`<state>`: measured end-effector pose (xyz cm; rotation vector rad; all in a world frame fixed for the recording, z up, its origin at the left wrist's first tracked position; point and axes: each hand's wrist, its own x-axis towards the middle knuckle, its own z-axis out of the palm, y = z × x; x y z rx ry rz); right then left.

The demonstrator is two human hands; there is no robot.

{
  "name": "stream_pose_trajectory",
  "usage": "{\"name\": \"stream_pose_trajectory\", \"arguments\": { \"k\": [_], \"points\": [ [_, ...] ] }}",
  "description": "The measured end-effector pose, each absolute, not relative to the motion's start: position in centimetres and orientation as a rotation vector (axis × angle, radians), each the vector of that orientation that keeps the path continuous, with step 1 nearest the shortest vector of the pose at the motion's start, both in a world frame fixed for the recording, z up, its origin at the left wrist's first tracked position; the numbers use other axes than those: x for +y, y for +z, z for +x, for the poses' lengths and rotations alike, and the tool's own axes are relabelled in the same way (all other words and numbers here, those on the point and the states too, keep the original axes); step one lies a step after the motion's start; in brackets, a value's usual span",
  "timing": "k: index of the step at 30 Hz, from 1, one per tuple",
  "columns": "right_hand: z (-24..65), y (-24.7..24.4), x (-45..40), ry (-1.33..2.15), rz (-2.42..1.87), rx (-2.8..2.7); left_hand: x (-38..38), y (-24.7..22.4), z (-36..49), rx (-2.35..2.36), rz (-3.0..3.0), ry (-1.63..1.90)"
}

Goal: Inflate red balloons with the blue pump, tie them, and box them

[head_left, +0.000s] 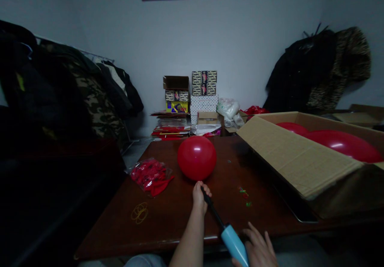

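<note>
A round red balloon [197, 158], inflated, stands above the table in front of me. My left hand [201, 195] is closed around its neck, where the black nozzle end of a hand pump meets it. The pump's light blue body [235, 245] slants down to the right. Beside that body is my right hand [257, 246], its upper fingers spread and the thumb low against the pump; part of this hand is cut off by the frame's bottom edge. A clear bag of uninflated red balloons [150, 175] lies to the left.
On the brown table [120, 231] are yellow rubber bands [139, 213] and small coloured bits [244, 193]. An open cardboard box [300, 159] holding red balloons [342, 143] fills the right side. Stacked boxes [204, 84] stand at the back wall; coats hang on both sides.
</note>
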<state>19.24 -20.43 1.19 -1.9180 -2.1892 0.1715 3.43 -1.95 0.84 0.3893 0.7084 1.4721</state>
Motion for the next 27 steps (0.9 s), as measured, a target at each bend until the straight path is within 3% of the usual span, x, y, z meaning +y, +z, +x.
{"name": "stream_pose_trajectory", "arguments": {
  "k": [11,27],
  "points": [
    [14.2,5.7,-15.8,0.16,-1.936,-2.081,-1.6,0.5,3.3,0.695,0.392,1.479],
    [17.0,4.3,-18.8,0.14,-1.933,-2.137,-1.8,0.7,3.3,0.701,0.367,1.521]
  ]
}}
